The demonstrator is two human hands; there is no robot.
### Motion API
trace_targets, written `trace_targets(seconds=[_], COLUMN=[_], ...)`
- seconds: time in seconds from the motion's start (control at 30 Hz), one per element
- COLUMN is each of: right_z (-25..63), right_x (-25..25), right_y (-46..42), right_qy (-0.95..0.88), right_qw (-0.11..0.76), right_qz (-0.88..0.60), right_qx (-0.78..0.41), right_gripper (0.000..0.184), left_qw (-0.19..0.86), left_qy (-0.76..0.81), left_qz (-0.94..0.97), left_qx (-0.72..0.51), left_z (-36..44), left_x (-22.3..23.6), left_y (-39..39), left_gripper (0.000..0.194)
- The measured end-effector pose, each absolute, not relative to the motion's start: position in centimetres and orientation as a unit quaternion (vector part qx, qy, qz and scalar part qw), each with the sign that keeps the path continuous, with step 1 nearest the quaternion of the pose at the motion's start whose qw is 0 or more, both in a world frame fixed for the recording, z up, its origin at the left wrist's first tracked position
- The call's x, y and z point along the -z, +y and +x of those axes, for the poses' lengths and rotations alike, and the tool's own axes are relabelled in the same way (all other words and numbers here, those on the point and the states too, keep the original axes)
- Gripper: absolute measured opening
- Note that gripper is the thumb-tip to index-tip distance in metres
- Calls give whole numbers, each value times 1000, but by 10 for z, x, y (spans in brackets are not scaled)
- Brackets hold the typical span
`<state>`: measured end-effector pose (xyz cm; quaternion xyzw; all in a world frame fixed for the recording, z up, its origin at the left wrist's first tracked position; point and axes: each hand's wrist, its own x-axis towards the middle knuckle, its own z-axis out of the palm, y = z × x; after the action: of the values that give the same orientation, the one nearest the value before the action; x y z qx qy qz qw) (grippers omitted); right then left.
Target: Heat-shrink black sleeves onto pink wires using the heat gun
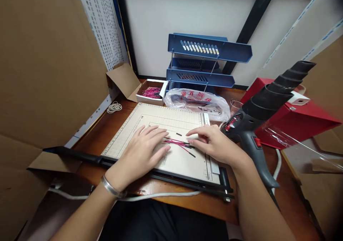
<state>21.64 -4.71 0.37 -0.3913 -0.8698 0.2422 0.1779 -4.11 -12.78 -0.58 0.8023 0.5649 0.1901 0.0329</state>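
Several thin pink wires [180,142] with black ends lie in a loose bunch on a cream paper-trimmer board [166,114] printed with grid lines. Palm down over the board, my left hand [146,146] has its fingers spread, their tips beside the left ends of the wires, which they partly hide. My right hand [211,141] is at the black ends, index finger and thumb stretched out and apart, the other fingers curled under. The thumb tip appears to touch a wire end. Just beyond the bunch lies a short black tube piece [178,134].
A small box [151,91] of pink wires and a plastic bag [198,103] stand behind the board, before blue trays [209,49]. A heat gun [257,126] stands close by my right forearm. The trimmer's black arm [77,155] juts out left. A white cable [160,195] crosses the front.
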Motion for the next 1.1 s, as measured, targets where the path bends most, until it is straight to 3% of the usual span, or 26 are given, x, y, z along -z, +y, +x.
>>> trace_targets(seconds=[0.33, 0.63, 0.83, 1.1], right_z=[204, 212, 208, 214], right_x=[-7, -4, -3, 7], right_y=[-66, -59, -60, -59], right_qy=[-911, -893, -908, -903], right_qw=[99, 134, 108, 69], right_qz=[-359, -392, -369, -392], right_qx=[-175, -179, -165, -164], right_gripper=[40, 40, 41, 55], left_qw=[48, 41, 49, 114], left_qy=[580, 587, 585, 496], left_qz=[789, 784, 780, 723], left_qx=[-198, -198, -217, -466], left_z=[-34, -30, -31, -28], left_x=[27, 27, 27, 22], left_y=[-144, -146, -144, -195], left_gripper=[52, 48, 46, 24])
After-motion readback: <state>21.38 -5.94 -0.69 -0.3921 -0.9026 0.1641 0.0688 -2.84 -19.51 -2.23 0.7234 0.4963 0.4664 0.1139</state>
